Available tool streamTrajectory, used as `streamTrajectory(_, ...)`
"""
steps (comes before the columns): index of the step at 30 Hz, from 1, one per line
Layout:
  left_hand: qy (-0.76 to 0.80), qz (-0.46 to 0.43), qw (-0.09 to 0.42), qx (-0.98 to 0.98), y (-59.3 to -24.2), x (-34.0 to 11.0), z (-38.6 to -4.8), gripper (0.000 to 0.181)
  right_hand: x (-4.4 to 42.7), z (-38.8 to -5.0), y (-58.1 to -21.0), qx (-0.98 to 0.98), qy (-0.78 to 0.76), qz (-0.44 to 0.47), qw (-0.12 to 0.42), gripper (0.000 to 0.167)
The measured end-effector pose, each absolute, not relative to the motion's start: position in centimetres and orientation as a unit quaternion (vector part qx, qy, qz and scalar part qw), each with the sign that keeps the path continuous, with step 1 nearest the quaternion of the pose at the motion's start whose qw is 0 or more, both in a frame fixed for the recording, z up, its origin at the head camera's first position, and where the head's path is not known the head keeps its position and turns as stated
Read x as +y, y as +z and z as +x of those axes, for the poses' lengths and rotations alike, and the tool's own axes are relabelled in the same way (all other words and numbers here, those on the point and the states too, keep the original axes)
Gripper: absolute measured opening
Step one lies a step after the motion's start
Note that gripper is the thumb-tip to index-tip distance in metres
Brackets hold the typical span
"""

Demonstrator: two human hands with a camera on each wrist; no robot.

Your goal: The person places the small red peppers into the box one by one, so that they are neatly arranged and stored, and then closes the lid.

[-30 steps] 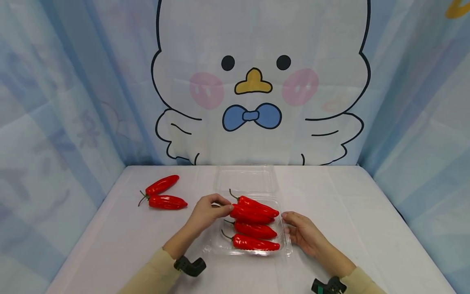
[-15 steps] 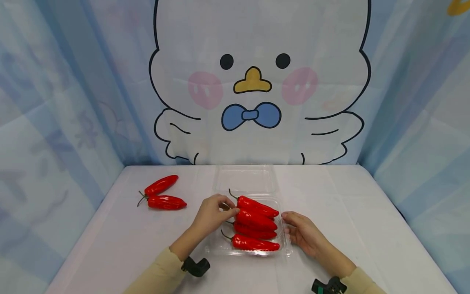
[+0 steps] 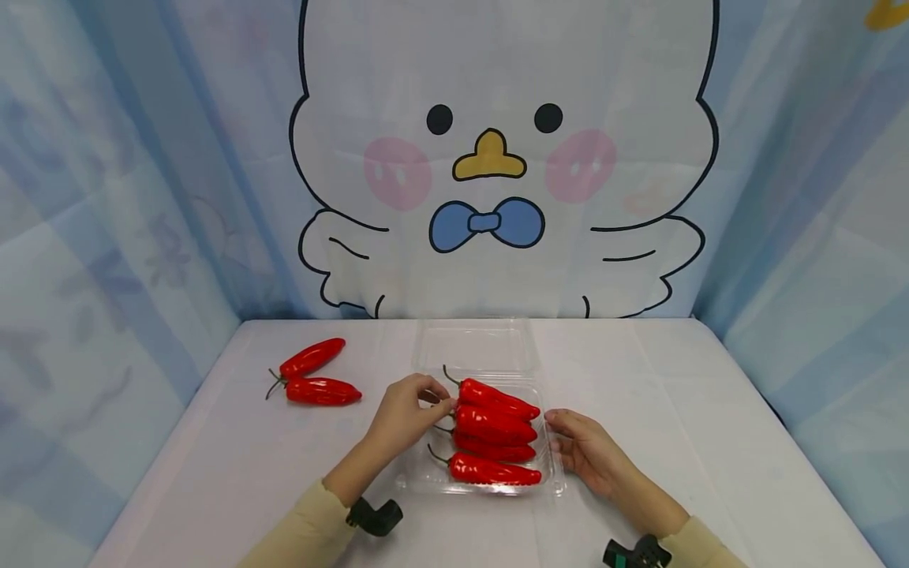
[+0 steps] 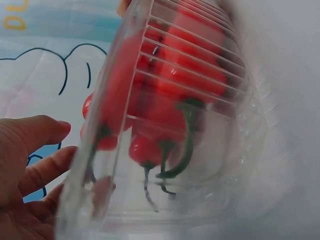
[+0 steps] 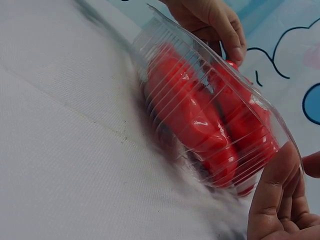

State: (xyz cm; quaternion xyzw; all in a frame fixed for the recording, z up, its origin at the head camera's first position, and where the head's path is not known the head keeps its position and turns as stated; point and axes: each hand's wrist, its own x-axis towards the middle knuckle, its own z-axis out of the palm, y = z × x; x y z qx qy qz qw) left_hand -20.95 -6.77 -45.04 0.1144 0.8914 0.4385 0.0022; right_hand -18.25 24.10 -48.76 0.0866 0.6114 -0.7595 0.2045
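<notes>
Several red chili peppers (image 3: 493, 470) lie crosswise in a clear plastic clamshell container (image 3: 426, 478), stems to the left. Its lid (image 3: 474, 347) is folded back on the table. My left hand (image 3: 403, 414) is at the container's left side, fingertips by the stem end of a middle chili pepper (image 3: 495, 426). In the left wrist view, that hand's thumb and fingers (image 4: 47, 130) are apart, with nothing between them. At the right, my right hand (image 3: 589, 454) holds the container's rim, thumb on one side and fingers (image 5: 274, 185) on the other.
Two more red chili peppers, one angled (image 3: 312, 358) and one level (image 3: 323, 391), lie on the white table (image 3: 213, 473) to the left, stems meeting. Behind the table hangs a curtain (image 3: 490, 276) with a cartoon bird; blue curtains (image 3: 106, 237) flank both sides.
My left hand moved a chili pepper toward the near side of the container, let go of it, and drew back slightly left. My right hand has stayed at the rim.
</notes>
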Motion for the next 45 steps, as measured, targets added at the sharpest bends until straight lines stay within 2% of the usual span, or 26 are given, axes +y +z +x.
streamTrajectory(9, 0.452, 0.111, -0.028, 0.885, -45.1, -7.9, -21.1, 0.005, 24.0, -18.3, -48.9, 0.618, -0.755, 0.085, 0.202, 0.016)
streamTrajectory(25, 0.411, 0.065, -0.041, 0.909, -44.6, -13.5, -21.5, 0.015, 23.8, -18.3, -48.7, 0.623, -0.750, 0.103, 0.198, 0.013)
streamTrajectory(33, 0.383, 0.108, -0.042, 0.917, -45.4, -17.7, -22.5, 0.015, 23.8, -18.3, -48.8, 0.625, -0.748, 0.100, 0.199, 0.013)
streamTrajectory(45, 0.357, 0.121, -0.049, 0.925, -46.0, -22.1, -22.8, 0.024, 24.0, -18.3, -48.7, 0.623, -0.751, 0.094, 0.195, 0.011)
